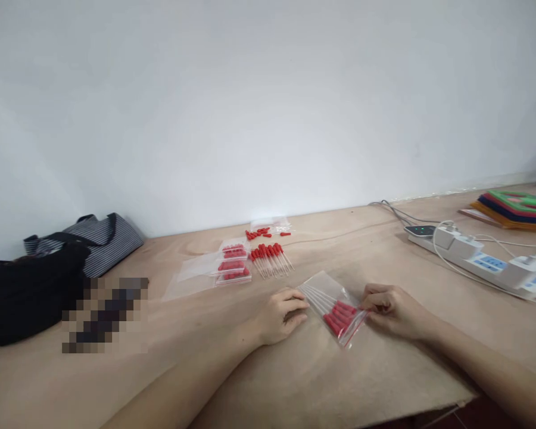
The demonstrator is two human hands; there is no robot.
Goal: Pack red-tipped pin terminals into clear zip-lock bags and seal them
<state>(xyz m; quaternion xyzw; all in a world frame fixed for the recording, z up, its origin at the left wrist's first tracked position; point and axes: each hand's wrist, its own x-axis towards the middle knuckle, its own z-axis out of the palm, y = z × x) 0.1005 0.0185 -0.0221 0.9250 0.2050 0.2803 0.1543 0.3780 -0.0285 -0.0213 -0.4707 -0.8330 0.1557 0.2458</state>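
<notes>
Rightward of held bag, probably chargers

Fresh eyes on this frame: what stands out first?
The clear bag of red-tipped sticks between the left hand and right hand, low centre. Beyond it, a row of loose sticks, with filled bags to its left. At right, a white power strip with plugs in it.

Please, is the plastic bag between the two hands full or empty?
Not empty: through the clear bag, several white sticks with red ends show inside. Whether its seal is closed, I cannot tell.
</notes>
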